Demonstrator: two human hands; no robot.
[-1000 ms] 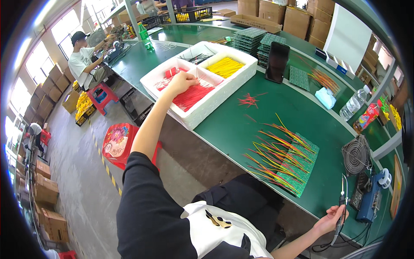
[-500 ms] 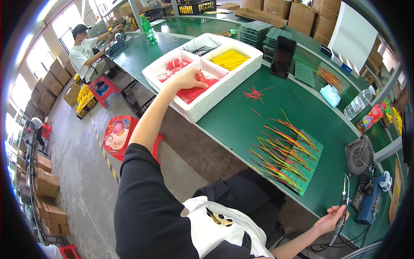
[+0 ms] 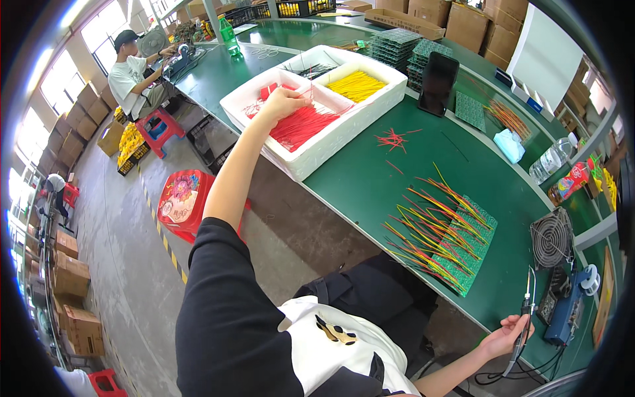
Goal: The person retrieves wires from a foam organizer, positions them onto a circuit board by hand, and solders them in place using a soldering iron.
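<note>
My left hand (image 3: 284, 104) is over a white foam box (image 3: 350, 120), its fingers pinched together on thin red wire at the divider. Below it, loose red wires (image 3: 301, 129) fill the near compartment. Yellow wires (image 3: 357, 86) lie in the compartment to the right, and dark wires (image 3: 309, 70) in the far one. At the lower right my right hand (image 3: 506, 335) is closed round a soldering iron (image 3: 526, 306), its tip pointing up. Left of the iron lies a green circuit board panel (image 3: 486, 255) with rows of red and yellow wires (image 3: 440, 231) fanning off to the left.
A few red wires (image 3: 393, 140) lie loose behind the panel. A dark phone (image 3: 438, 83) stands near stacked circuit boards (image 3: 393, 49). On the right are a fan (image 3: 551, 239), a blue soldering station (image 3: 569, 308) and bottles (image 3: 554, 159). A red stool (image 3: 187, 202) stands beside the bench.
My left hand has risen out of the red wires and shifted slightly left and away, toward the divider. My right hand and the soldering iron have hardly moved.
</note>
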